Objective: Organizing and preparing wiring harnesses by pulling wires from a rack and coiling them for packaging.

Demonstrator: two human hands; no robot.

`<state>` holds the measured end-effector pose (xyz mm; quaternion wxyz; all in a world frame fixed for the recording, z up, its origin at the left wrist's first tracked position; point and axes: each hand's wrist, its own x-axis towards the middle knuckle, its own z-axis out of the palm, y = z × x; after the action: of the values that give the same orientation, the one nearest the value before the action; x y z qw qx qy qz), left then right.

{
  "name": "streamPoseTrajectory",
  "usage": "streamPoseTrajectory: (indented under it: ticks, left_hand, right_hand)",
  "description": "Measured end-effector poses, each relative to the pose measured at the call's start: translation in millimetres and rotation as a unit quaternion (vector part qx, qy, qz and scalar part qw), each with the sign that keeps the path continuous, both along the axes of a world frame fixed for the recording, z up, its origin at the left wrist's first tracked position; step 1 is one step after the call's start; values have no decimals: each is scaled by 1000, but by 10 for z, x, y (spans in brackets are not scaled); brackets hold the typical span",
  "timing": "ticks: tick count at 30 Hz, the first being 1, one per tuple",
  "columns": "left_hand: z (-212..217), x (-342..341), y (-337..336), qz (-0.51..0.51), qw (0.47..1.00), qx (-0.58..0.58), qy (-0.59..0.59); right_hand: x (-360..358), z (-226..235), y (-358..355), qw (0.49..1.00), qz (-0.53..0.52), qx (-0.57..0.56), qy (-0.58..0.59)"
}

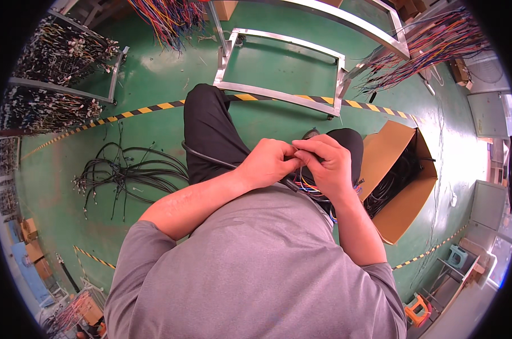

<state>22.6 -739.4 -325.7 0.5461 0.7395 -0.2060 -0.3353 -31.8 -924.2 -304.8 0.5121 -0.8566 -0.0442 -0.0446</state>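
Note:
Above my lap, my left hand (272,161) and my right hand (328,164) meet fingertip to fingertip, both closed in a pinch. Between them is a thin wire, mostly hidden by the fingers. Just below, a fan of coloured wires (307,186) in blue, red, yellow and white comes out of a black cable (290,183). A stretch of black cable (208,158) crosses my left thigh and passes behind my left forearm. The wire's tip is too small to make out.
A bundle of black cables (120,172) lies on the green floor to the left. An open cardboard box (400,217) holding black cables stands at my right. Ahead is a metal frame (284,93), with hanging coloured wires (431,48) at the far right and racks of wires (58,107) far left.

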Motion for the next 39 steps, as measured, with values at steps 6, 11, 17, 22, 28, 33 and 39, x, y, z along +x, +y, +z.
streamPoseTrajectory:
  ticks: [6, 11, 17, 22, 28, 33, 39]
  left_hand:
    - [97, 73, -35, 60, 995, -38, 63]
    - [-99, 54, -1, 48, 988, -98, 109]
    - [-73, 31, 3, 70, 984, -130, 104]
    - [-92, 46, 10, 109, 983, -116, 87]
    - [-150, 74, 111, 114, 979, -151, 81]
    - [-175, 110, 123, 106, 979, -144, 98]
    - [-206, 211, 143, 70, 976, -128, 160]
  right_hand:
    - [-21, -141, -34, 980, -29, 166, 111]
    - [-150, -236, -89, 808, 38, 476, 345]
    - [-184, -317, -118, 879, 37, 335, 336]
    - [-191, -215, -110, 963, 15, 122, 240]
    - [-104, -79, -302, 949, 29, 115, 293]
    - [-109, -84, -213, 991, 45, 14, 125]
    - [-152, -134, -162, 994, 17, -110, 17]
